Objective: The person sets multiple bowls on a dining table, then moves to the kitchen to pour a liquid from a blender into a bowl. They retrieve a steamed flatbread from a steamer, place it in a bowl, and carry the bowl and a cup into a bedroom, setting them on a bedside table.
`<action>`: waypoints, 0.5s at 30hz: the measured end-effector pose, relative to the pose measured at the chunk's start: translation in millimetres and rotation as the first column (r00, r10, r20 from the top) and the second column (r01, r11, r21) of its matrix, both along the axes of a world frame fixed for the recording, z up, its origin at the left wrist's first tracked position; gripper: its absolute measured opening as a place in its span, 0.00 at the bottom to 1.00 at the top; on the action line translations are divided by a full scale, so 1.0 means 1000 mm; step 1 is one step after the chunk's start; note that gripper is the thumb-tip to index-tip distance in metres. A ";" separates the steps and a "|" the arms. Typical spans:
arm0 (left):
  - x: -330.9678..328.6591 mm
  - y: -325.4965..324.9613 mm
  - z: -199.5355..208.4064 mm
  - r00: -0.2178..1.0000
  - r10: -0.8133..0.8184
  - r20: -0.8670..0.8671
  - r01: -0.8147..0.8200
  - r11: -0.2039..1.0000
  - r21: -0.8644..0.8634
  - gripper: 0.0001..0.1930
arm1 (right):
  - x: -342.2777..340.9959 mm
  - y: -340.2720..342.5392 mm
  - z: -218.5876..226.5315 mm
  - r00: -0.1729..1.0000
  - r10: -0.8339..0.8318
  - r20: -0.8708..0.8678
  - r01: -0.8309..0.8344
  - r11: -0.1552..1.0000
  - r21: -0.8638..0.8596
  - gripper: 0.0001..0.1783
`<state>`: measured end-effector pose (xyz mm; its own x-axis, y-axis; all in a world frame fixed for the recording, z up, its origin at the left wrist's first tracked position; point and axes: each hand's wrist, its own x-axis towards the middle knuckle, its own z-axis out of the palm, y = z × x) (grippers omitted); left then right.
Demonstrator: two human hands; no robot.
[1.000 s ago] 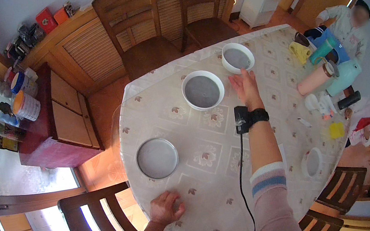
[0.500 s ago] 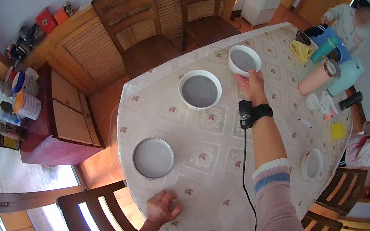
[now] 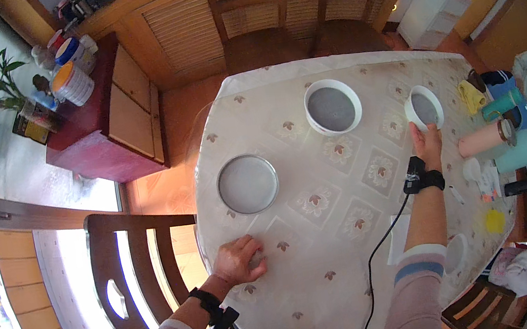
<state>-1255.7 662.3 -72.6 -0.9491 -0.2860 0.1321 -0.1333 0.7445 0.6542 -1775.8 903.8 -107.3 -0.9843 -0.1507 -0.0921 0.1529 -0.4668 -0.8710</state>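
Note:
My right hand [image 3: 427, 142] reaches across the table and grips the near side of a small white bowl [image 3: 435, 101] with a grey inside. To its left stands a larger white bowl [image 3: 311, 119], also grey within. A shallow round pan [image 3: 247, 184] with a thin metal rim lies farther left and nearer me. Just on the near side of that pan, my left hand [image 3: 239, 261] rests on the table, fingers curled in. A greyish patch shows between its finger and thumb, too small to name.
A patterned cloth under clear plastic covers the table [image 3: 320, 238]. On the right are a pink bottle [image 3: 484, 140], teal bottles [image 3: 522, 150], a yellow cloth [image 3: 472, 97] and a black cylinder [image 3: 521, 186]. A cable [image 3: 370, 264] trails from my right wrist. A wooden chair [image 3: 146, 272] stands left; people sit right.
The small bowl, held in my right hand, has moved right and nearer me, away from the larger bowl. The view has turned. My left hand stays near the pan.

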 end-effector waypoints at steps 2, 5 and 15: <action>0.000 0.001 0.000 1.000 0.005 0.020 -0.006 1.000 0.025 0.12 | 0.004 0.003 0.002 1.000 0.023 -0.012 -0.023 0.999 -0.022 0.25; 0.000 0.002 0.000 1.000 0.019 -0.001 -0.019 0.999 0.033 0.12 | 0.018 0.005 0.012 0.991 0.052 0.126 -0.050 0.998 -0.025 0.26; 0.002 0.002 0.002 0.999 0.006 -0.036 -0.005 1.000 0.014 0.13 | 0.237 -0.094 0.064 0.754 0.617 0.226 -0.657 0.714 0.243 0.30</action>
<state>-1253.4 664.6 -70.9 -0.9422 -0.2931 0.1621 -0.1135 0.7348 0.6687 -1538.7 809.6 -43.6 -0.6417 -0.6847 -0.3456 0.4319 0.0497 -0.9005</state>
